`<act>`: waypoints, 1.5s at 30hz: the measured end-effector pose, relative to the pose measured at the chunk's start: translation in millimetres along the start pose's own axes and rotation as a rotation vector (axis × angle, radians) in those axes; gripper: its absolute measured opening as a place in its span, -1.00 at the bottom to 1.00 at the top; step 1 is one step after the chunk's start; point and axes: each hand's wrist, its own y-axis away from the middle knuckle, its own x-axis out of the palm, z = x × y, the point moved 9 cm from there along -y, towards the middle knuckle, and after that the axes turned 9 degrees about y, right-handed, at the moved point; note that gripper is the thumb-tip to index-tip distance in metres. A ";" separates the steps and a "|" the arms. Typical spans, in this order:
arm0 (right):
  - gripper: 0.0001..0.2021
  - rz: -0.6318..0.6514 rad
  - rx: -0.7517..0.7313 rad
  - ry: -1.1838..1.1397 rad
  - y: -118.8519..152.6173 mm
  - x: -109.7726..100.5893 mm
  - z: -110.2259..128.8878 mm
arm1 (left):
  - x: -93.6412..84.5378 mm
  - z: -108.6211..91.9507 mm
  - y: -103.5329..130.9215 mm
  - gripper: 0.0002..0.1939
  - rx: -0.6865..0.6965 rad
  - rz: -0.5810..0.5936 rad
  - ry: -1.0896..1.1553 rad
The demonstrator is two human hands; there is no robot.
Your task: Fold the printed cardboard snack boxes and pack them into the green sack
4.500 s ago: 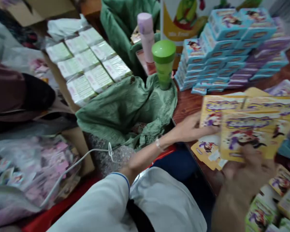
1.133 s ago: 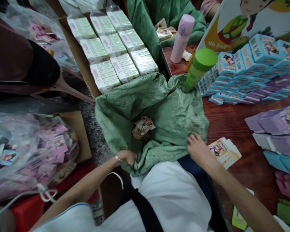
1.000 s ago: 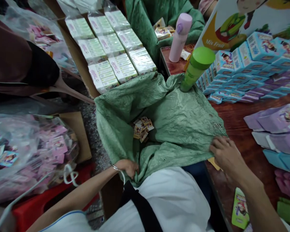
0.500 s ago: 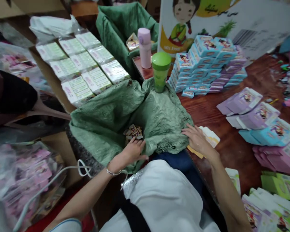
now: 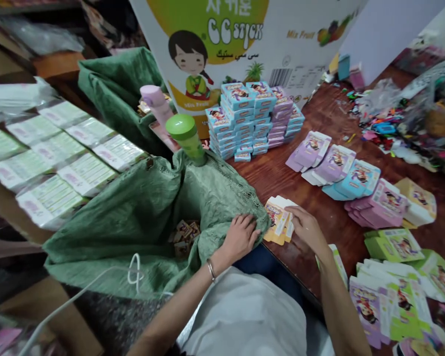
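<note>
My left hand (image 5: 241,238), with a bracelet at the wrist, rests on the right edge of the green sack (image 5: 222,198), fingers slightly apart, holding nothing. Small printed boxes (image 5: 186,233) lie deep inside the sack. My right hand (image 5: 307,228) is at the flat yellow cartons (image 5: 279,217) near the table's front edge, its fingertips on their right side; whether it grips one is hard to make out. A green-lidded cup (image 5: 187,138) leans at the sack's back rim.
Stacked blue and purple boxes (image 5: 244,118) stand on the table (image 5: 259,173) before a large printed carton (image 5: 252,49). Folded cartons (image 5: 356,180) line the right side. Wrapped green-white packs (image 5: 63,148) sit at left. A white cable (image 5: 77,296) crosses the lower left.
The view has turned right. My left hand has moved from inside the sack onto its right edge. My right hand has left that edge and reached the yellow cartons.
</note>
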 end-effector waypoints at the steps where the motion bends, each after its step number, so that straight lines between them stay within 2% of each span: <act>1: -0.63 -0.025 0.037 0.030 -3.4 -5.6 -4.8 | -2.3 1.6 -1.5 -0.58 -0.010 -0.005 0.000; 4: -0.66 -0.137 0.090 0.067 -24.1 -26.3 -8.8 | -4.5 6.2 -6.0 -0.54 -0.031 -0.020 0.000; 7: -0.65 -0.293 0.063 0.149 -55.0 -53.8 1.4 | -2.7 8.7 -6.9 -0.49 -0.034 -0.042 0.013; 12: -0.66 -0.463 -0.091 0.176 -127.5 -91.0 41.4 | -3.5 14.3 -3.8 -0.50 -0.046 -0.101 0.013; 15: -0.51 -0.565 -0.173 0.131 -190.0 -109.0 71.3 | -0.9 14.9 -3.4 -0.52 -0.036 -0.063 0.016; 17: -0.36 -0.560 -0.211 0.095 -239.9 -110.3 91.7 | 0.8 12.5 -3.5 -0.55 -0.018 -0.034 0.003; 20: -0.23 -0.447 -0.230 0.049 -308.4 -93.9 119.5 | 1.9 9.6 -3.6 -0.55 -0.015 -0.018 -0.014; 23: -0.18 -0.376 -0.194 0.099 -342.5 -73.3 140.9 | 3.9 7.9 -3.2 -0.55 -0.015 -0.002 -0.020; 27: -0.18 -0.395 -0.230 0.212 -340.3 -60.0 167.5 | 4.0 8.4 -1.9 -0.52 -0.021 0.014 0.016; 30: -0.24 -0.329 -0.219 0.277 -335.5 -48.0 177.1 | 2.4 8.4 -1.1 -0.44 -0.033 0.025 0.070; 32: -0.31 -0.284 -0.197 0.316 -333.7 -38.8 179.9 | 1.5 7.5 -1.0 -0.38 -0.049 0.030 0.099; 35: -0.47 -0.310 -0.216 0.331 -325.6 -30.2 186.2 | 2.8 2.0 -0.7 -0.38 -0.057 0.033 0.111; 38: -0.52 -0.338 -0.257 0.318 -313.0 -25.0 190.5 | 7.6 -4.4 0.4 -0.45 -0.063 0.020 0.077; 40: -0.50 -0.324 -0.282 0.324 -306.3 -22.6 191.1 | 13.2 -7.5 1.3 -0.43 -0.070 0.023 0.042; 45: -0.48 -0.366 -0.370 0.364 -297.2 -30.9 196.0 | 21.6 -9.4 -0.3 -0.40 -0.092 0.047 -0.010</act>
